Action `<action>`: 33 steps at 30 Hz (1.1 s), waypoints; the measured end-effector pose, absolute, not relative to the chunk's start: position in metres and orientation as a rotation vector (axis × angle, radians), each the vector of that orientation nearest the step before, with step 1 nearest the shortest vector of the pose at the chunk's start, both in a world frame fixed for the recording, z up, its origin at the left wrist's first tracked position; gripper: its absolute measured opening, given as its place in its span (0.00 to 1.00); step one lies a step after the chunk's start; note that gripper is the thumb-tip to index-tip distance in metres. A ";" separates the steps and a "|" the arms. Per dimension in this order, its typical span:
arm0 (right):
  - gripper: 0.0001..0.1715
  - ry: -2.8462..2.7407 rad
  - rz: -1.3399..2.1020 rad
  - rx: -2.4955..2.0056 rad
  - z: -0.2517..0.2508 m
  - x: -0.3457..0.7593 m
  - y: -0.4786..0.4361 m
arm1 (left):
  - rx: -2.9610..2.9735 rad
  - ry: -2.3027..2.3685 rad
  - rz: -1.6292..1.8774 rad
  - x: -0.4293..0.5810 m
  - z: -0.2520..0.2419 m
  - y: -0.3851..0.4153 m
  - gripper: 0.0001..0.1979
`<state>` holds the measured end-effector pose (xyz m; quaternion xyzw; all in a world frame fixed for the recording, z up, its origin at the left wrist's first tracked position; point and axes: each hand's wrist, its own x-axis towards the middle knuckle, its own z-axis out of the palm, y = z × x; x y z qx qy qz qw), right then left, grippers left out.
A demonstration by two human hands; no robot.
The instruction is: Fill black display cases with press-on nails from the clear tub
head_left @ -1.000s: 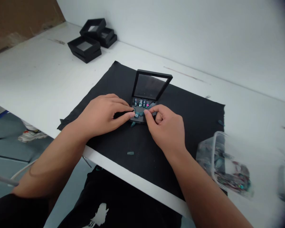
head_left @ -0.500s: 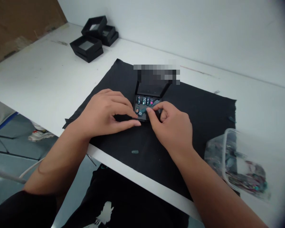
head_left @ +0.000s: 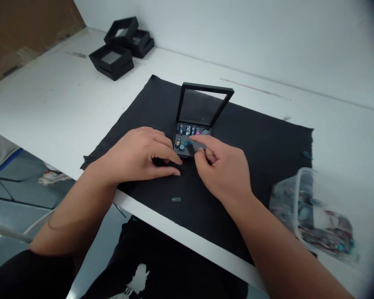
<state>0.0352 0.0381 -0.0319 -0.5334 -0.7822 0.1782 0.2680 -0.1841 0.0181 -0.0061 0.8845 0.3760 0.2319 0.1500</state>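
Note:
A small black box stands on a black mat, its windowed lid raised at the back. Inside it lie several decorated false nails, some dark teal, one with a white heart. My left hand rests at the box's front left corner, thumb and forefinger apart, with nothing between them. My right hand is over the box's right side, its forefinger stretched over the nails and its thumb apart from it at the front edge. A single teal nail lies on the mat in front of the box.
Several black window boxes are stacked at the back left of the white table. At the right stands a clear plastic tub with many nails in it. Another teal piece lies near the mat's right edge.
My right thumb and forefinger, close together before, have parted, the thumb moving towards the box's front edge. My left fingers have drawn slightly down, off the box's corner. The view has shifted slightly.

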 end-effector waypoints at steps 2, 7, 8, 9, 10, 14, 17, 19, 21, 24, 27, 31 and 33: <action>0.26 -2.152 0.443 -1.447 -0.033 0.035 0.039 | 2.537 1.109 0.696 -0.183 -0.006 0.018 0.09; 0.22 -2.171 0.409 -1.419 -0.034 0.035 0.040 | 2.503 1.235 0.694 -0.182 -0.005 0.017 0.11; 0.21 -2.170 0.417 -1.420 -0.034 0.035 0.040 | 2.497 1.253 0.678 -0.182 -0.005 0.017 0.11; 0.20 -2.170 0.425 -1.422 -0.034 0.035 0.041 | 2.493 1.264 0.665 -0.182 -0.005 0.017 0.11; 0.19 -2.172 0.426 -1.424 -0.034 0.035 0.041 | 2.491 1.274 0.656 -0.182 -0.006 0.017 0.10; 0.16 -2.188 0.393 -1.415 -0.033 0.035 0.042 | 2.511 1.316 0.635 -0.182 -0.007 0.018 0.11; 0.14 -2.167 0.425 -1.408 -0.033 0.035 0.042 | 2.514 1.350 0.637 -0.181 -0.008 0.018 0.12; 0.12 -2.141 0.469 -1.418 -0.032 0.035 0.043 | 2.511 1.360 0.634 -0.180 -0.008 0.019 0.12; 0.11 -2.113 0.516 -1.434 -0.032 0.035 0.044 | 2.511 1.360 0.624 -0.180 -0.009 0.019 0.11; 0.10 -2.076 0.574 -1.466 -0.030 0.035 0.044 | 2.523 1.365 0.616 -0.179 -0.011 0.020 0.12; 0.09 -2.018 0.597 -1.521 -0.030 0.034 0.044 | 2.546 1.386 0.606 -0.178 -0.012 0.020 0.12; 0.11 -1.968 0.637 -1.523 -0.030 0.035 0.043 | 2.558 1.413 0.604 -0.177 -0.013 0.020 0.14; 0.11 -1.964 0.652 -1.515 -0.030 0.035 0.043 | 2.541 1.434 0.596 -0.177 -0.013 0.020 0.14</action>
